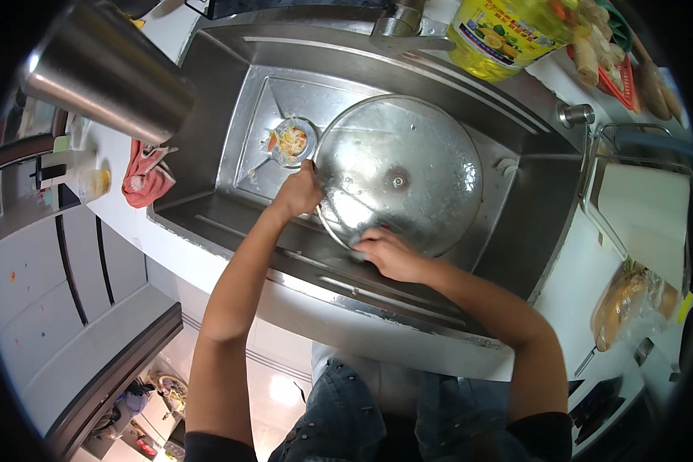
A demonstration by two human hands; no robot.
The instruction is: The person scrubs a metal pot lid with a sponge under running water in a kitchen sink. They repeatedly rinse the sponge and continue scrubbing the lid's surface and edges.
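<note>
A large round glass pot lid (421,144) with a metal rim is held tilted in the stainless steel sink (514,231). My left hand (299,190) grips the lid's rim on its left side, thumb on top. At the near edge of the lid, my right hand (390,251) holds a small greyish scrubbing pad (358,245) against the rim; the pad is blurred and mostly covered by the fingers. Left of the lid, food scraps (289,141) lie in the drain strainer. Wet drops show on the glass.
The faucet (401,23) stands at the sink's far edge, with a yellow dish soap jug (502,37) beside it. A pink cloth (145,176) lies on the left counter. A steel cylinder (107,75) overhangs the upper left. At right are a rack (603,222) and bagged food (626,306).
</note>
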